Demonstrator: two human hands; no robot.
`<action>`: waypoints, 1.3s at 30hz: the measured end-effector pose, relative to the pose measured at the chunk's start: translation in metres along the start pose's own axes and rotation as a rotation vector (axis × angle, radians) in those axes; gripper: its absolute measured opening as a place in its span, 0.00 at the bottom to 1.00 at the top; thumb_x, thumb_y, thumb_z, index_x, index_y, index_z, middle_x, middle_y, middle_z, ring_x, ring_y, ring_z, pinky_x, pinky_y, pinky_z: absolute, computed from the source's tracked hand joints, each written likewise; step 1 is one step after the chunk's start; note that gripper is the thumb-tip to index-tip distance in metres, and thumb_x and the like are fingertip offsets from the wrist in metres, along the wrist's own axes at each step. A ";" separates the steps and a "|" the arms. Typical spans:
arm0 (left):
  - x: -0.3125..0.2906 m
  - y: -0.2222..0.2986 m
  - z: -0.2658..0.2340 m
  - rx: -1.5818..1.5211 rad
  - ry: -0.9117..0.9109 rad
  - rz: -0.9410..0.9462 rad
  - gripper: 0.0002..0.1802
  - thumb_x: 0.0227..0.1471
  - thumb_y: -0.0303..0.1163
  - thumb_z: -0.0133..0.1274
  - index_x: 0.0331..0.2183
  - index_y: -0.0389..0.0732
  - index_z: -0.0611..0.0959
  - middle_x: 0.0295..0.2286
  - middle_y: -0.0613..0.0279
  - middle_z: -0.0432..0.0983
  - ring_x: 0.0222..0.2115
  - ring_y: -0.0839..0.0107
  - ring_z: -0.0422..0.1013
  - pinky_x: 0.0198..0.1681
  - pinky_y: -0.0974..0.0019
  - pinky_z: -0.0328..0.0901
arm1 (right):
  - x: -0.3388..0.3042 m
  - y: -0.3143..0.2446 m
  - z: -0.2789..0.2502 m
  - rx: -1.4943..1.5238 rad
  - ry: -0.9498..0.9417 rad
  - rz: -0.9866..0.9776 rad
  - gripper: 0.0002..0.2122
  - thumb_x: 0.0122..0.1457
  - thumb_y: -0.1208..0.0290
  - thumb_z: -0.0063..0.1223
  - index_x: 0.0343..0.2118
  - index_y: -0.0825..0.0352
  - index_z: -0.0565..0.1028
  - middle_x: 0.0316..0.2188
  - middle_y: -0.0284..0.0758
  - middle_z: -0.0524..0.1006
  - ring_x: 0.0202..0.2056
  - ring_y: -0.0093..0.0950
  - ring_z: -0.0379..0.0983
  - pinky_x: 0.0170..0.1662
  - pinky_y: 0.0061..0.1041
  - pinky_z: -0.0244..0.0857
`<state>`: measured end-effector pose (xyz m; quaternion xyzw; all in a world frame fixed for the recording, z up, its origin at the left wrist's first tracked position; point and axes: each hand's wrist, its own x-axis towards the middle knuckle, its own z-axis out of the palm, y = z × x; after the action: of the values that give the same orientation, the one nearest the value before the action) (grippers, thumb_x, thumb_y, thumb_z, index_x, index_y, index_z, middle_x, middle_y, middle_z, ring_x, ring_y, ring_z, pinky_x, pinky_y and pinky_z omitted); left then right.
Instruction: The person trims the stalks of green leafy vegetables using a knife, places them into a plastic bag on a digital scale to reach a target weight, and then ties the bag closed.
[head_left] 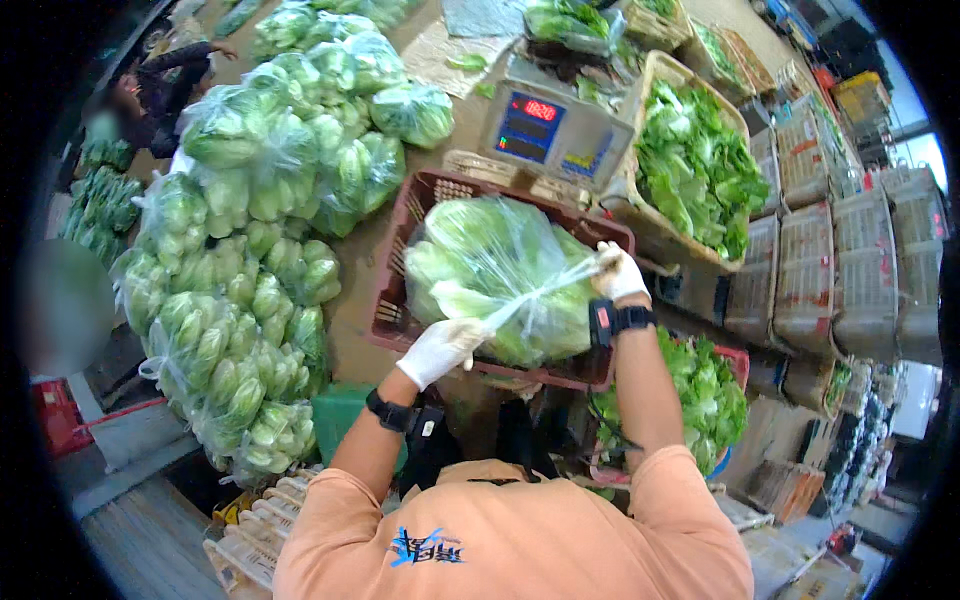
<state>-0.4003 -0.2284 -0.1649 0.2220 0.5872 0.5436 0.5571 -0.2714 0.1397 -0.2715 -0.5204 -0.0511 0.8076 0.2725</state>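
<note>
In front of me a clear plastic bag (pixel 490 250) full of pale green leafy heads sits inside a dark red plastic crate (pixel 393 285). My left hand (pixel 447 347), in a white glove, is closed on the bag's twisted neck at the near side. The gloved right hand (pixel 620 272) grips the other end of that neck, close to the crate's right edge. Between both hands the plastic is stretched tight over the leaves. Just beyond the crate stands a scale display (pixel 555 135) with lit red digits.
A large pile of bagged green vegetables (pixel 270 200) fills the left side. At the right stand a beige crate (pixel 640 190) of loose leafy greens and more lettuce (pixel 690 395) by my right arm. Stacked crates (pixel 805 260) line the far right. Another person (pixel 160 95) is at upper left.
</note>
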 end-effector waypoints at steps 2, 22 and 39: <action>0.018 0.019 -0.002 0.612 -0.124 -0.185 0.17 0.55 0.43 0.48 0.37 0.40 0.82 0.24 0.59 0.75 0.21 0.72 0.69 0.29 0.67 0.65 | -0.007 -0.004 0.003 0.019 -0.100 0.049 0.07 0.62 0.68 0.42 0.37 0.63 0.72 0.18 0.26 0.72 0.14 0.20 0.59 0.22 0.18 0.59; -0.038 0.042 0.002 -0.171 0.106 0.095 0.17 0.60 0.40 0.44 0.27 0.37 0.76 0.21 0.72 0.67 0.21 0.80 0.59 0.28 0.73 0.58 | -0.076 0.040 0.060 0.096 -0.991 -0.025 0.14 0.56 0.72 0.38 0.40 0.74 0.72 0.31 0.36 0.77 0.38 0.27 0.74 0.39 0.19 0.68; 0.074 0.123 0.038 0.088 -0.456 0.336 0.38 0.55 0.44 0.51 0.61 0.42 0.56 0.46 0.62 0.71 0.42 0.70 0.67 0.48 0.67 0.61 | -0.252 0.056 0.055 -1.348 -0.785 -0.399 0.13 0.54 0.73 0.50 0.42 0.70 0.72 0.30 0.30 0.74 0.28 0.19 0.69 0.32 0.21 0.66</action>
<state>-0.4294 -0.1118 -0.0787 0.4566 0.4246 0.5385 0.5668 -0.2628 -0.0214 -0.0623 -0.2321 -0.7116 0.6632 0.0010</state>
